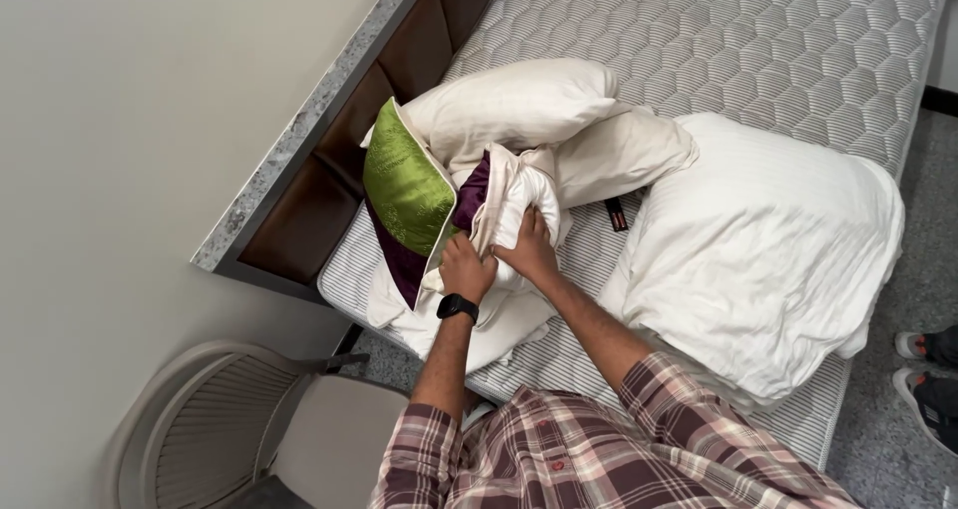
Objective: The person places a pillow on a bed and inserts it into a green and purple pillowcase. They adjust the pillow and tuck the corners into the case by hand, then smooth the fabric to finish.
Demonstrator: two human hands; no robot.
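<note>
- Hands first: my left hand (466, 266) and right hand (529, 250) both clench the cream pillowcase (504, 195), side by side.
- Pillowcase runs away from me, toward the headboard (329, 185).
- Green cushion (404, 185) leans just left.

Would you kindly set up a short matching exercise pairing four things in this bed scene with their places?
Things:
1. green cushion
2. folded white duvet
3. grey chair
4. black wristwatch

Places:
A. on the left hand's wrist
B. floor beside the bed
C. right side of the mattress
D. against the headboard

Pairs: 1-D, 2-C, 3-B, 4-A
</note>
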